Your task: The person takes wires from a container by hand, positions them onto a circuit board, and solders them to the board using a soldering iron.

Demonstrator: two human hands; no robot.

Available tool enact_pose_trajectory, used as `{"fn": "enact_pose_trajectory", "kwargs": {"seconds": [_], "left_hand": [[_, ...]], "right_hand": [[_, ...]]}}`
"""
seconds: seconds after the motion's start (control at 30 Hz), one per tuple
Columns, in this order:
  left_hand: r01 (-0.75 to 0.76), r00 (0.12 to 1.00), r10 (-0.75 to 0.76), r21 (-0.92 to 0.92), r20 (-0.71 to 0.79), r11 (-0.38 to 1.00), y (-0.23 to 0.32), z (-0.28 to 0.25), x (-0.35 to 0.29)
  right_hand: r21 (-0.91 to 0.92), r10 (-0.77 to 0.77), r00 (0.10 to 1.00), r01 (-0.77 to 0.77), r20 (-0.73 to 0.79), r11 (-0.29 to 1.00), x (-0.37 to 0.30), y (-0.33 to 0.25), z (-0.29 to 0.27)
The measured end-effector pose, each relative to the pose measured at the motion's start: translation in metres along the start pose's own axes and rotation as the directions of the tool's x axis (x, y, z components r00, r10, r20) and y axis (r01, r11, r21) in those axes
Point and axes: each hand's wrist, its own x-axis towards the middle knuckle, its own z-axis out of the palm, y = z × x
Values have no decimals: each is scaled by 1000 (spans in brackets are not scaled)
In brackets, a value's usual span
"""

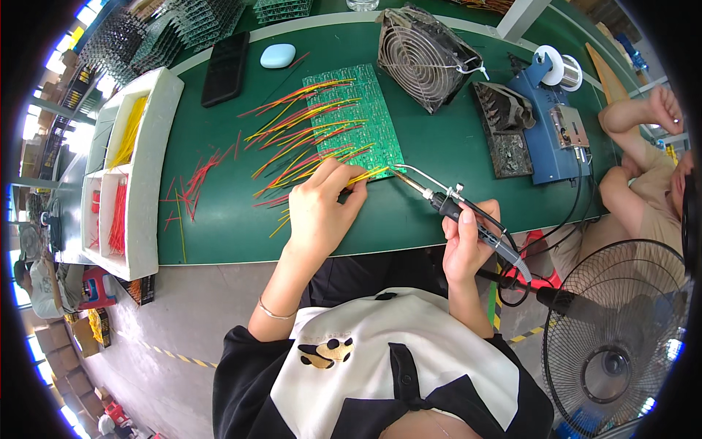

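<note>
On the green table lies a green circuit board panel [376, 110], with several rows of red, yellow and dark wires [292, 132] fanning off its left side. My left hand [322, 208] is closed over the panel's near end. Its fingertips pinch a yellow wire [371, 174] whose end reaches the panel's near right corner. In my right hand [468, 241] I grip a soldering iron [447, 206] that carries a thin metal solder-feed tube [424, 177]. The iron's tip points at that corner, close to the yellow wire's end; whether they touch I cannot tell.
Loose red wires [196, 179] lie left of the panel, beside a white foam box [142, 219] of wires. Farther back are a phone [225, 69], a pale blue case [278, 55] and a small fan [424, 55]. A blue solder feeder [541, 139] stands right; a floor fan [610, 358] is nearby.
</note>
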Motion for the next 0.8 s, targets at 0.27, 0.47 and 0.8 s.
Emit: {"fn": "enact_pose_trajectory", "kwargs": {"seconds": [0.27, 0.47, 0.8], "left_hand": [[66, 997, -63, -56, 39, 996, 3, -1, 1], [65, 997, -63, -57, 33, 996, 2, -2, 1], [68, 997, -66, -66, 31, 995, 3, -2, 1]], "right_hand": [[10, -21, 999, 20, 36, 1000, 2, 3, 0], [-78, -2, 1000, 3, 14, 997, 3, -1, 5], [-13, -33, 998, 33, 56, 999, 2, 2, 0]]}}
